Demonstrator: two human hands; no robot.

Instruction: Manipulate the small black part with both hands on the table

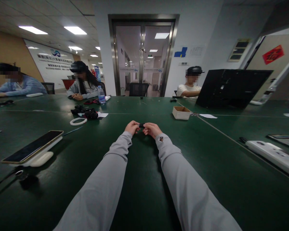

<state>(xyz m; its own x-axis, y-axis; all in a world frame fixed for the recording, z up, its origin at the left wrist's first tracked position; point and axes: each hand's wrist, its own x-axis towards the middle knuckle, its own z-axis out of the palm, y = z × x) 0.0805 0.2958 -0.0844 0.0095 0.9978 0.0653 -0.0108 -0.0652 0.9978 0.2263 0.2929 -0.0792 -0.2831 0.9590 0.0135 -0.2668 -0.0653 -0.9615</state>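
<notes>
Both my arms, in light grey sleeves, reach forward over the dark green table (144, 179). A small black object (141, 125) is held between my hands, a little above the tabletop. My left hand (133, 127) pinches its left end, and my right hand (152, 129) pinches its right end. The object is short and dark; its kind is too small to make out, and its ends are hidden by my fingers.
Left of me are a smartphone (33, 146) on a white stand, a roll of white tape (78, 121), black gear (85, 112) and a water bottle (101, 95). To the right stand an open box (181, 113), a black monitor (233, 88) and a power strip (274, 155). Several people sit opposite.
</notes>
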